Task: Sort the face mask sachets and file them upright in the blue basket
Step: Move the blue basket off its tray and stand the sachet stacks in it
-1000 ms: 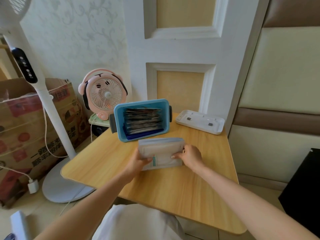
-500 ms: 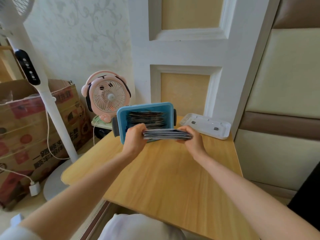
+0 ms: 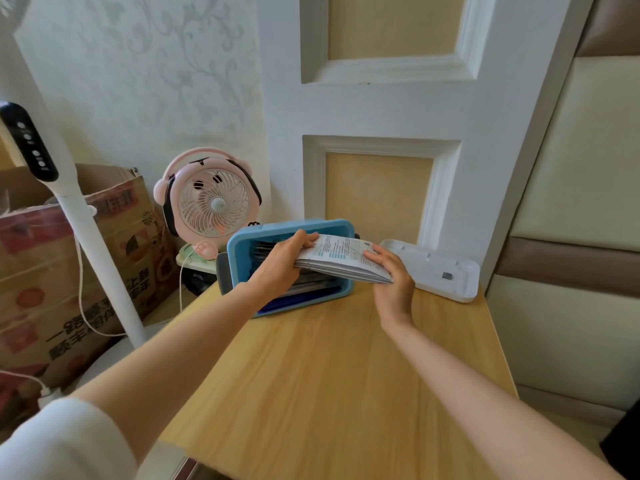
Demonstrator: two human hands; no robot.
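Observation:
A blue basket [image 3: 239,251] stands at the far side of the wooden table [image 3: 332,368], with dark sachets filed upright inside it. Over the basket I hold a stack of white face mask sachets [image 3: 341,256], printed side up and tilted down toward the right. My left hand [image 3: 282,265] grips the stack's left end, thumb on top. My right hand [image 3: 393,271] holds its right end, fingers over the top. The stack and my hands hide much of the basket's inside.
A white tray [image 3: 436,268] lies right of the basket by the wall. A pink desk fan [image 3: 211,202] stands left of the basket, off the table. A white fan pole [image 3: 90,230] and a cardboard box [image 3: 41,258] are at the left.
Both hands lifted the sachet stack off the table and carried it away from me to above the basket. It has tipped so the printed face shows.

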